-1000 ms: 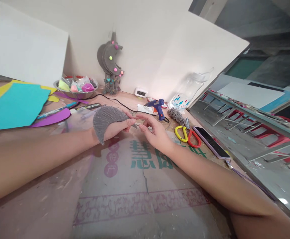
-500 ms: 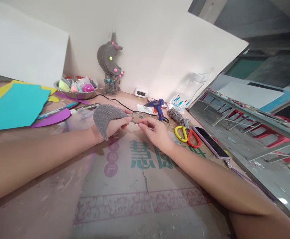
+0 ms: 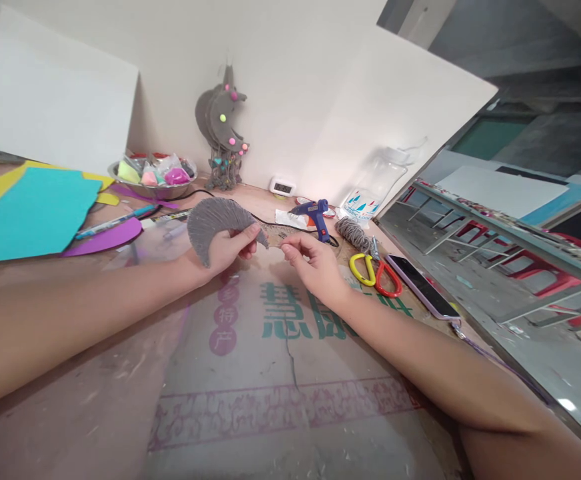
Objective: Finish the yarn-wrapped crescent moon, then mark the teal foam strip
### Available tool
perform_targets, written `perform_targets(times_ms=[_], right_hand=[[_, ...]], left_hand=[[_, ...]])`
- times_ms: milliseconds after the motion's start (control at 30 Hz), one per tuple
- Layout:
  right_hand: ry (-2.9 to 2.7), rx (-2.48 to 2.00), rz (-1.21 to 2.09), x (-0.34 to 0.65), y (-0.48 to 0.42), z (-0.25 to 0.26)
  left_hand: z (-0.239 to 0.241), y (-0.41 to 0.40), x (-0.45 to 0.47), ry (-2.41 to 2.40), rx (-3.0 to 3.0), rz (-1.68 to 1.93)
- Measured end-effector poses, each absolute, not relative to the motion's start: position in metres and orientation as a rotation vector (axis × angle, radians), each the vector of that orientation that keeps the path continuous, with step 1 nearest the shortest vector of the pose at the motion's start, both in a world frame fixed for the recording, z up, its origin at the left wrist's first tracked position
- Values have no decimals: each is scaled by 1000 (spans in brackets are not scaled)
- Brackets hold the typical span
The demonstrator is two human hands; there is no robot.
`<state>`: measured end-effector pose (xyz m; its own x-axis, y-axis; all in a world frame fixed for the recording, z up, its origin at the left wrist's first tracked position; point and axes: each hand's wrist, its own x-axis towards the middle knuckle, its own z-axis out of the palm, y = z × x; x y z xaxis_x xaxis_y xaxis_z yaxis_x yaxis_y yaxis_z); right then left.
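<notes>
My left hand (image 3: 234, 248) grips a crescent moon shape wrapped in grey yarn (image 3: 214, 221), thumb on its face near the right-hand tip. That tip points toward my right hand (image 3: 313, 265), which is a short gap away. Thumb and forefinger of my right hand are pinched together; whatever is between them is too small to make out. Beneath both hands lies a printed cardboard sheet (image 3: 250, 373) with green and purple lettering. Behind my right hand rests a blue glue gun (image 3: 315, 217), and right of it is a bundle of grey yarn (image 3: 353, 233).
Scissors (image 3: 375, 272) with yellow and red handles and a phone (image 3: 423, 287) lie at the right. A glass jar (image 3: 373, 183), a small clock (image 3: 282, 186) and a decorated grey moon (image 3: 220, 120) stand behind. At left are a metal bowl (image 3: 155, 189) and turquoise sheet (image 3: 35, 213).
The crescent has turned in my left hand, so its tip now shows between the hands. My right hand has shifted slightly right, away from the tip.
</notes>
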<state>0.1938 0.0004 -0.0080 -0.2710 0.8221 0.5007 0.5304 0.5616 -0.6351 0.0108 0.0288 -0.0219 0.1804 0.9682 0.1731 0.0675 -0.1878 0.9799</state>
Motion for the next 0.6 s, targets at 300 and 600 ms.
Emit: perform_targets(times_ms=[300, 600], right_hand=[[-2064, -1054, 275, 194, -3, -11], [-2078, -1058, 265, 193, -3, -10]], left_hand=[[2, 14, 6, 1635, 1753, 826], [-1, 17, 5, 1621, 1805, 766]])
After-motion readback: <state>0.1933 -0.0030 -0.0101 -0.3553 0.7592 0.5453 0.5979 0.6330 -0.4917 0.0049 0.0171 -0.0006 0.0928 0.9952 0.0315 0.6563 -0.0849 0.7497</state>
